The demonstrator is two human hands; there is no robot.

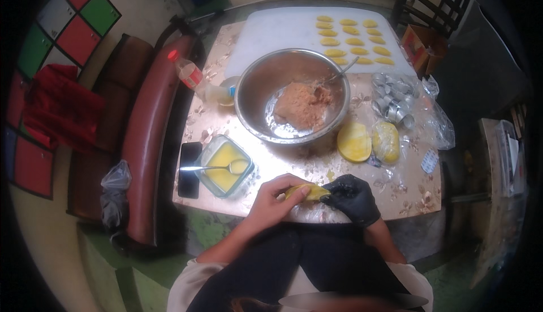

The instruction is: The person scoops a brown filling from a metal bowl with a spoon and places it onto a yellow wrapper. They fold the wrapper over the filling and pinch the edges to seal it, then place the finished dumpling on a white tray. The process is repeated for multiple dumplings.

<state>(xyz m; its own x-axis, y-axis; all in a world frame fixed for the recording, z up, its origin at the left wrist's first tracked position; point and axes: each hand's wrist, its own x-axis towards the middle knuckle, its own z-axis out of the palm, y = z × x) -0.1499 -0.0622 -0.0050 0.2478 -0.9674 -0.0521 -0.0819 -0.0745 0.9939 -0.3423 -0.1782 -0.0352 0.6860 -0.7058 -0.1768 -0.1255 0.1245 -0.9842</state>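
Note:
At the table's near edge my bare left hand [280, 195] holds a yellow dough dumpling [312, 192], folded into a half-moon. My right hand [353, 198], in a black glove, pinches the dumpling's right end. Beyond my hands stands a large steel bowl [246, 119] with a mound of pinkish ground filling [303, 104] and a spoon [345, 68] stuck in it. A stack of round yellow dough wrappers [354, 142] lies to the right, beside a plastic-wrapped yellow dough piece [386, 142]. Several shaped dumplings [354, 41] sit in columns on a white board [275, 32] at the back.
On the left are a glass dish of yellow liquid [220, 176] with a metal spoon [235, 167] across it, a dark phone [189, 170] and a red-capped plastic bottle [188, 72]. A clear bag of metallic rings [394, 95] rests at right. A red-brown sofa [148, 142] stands left.

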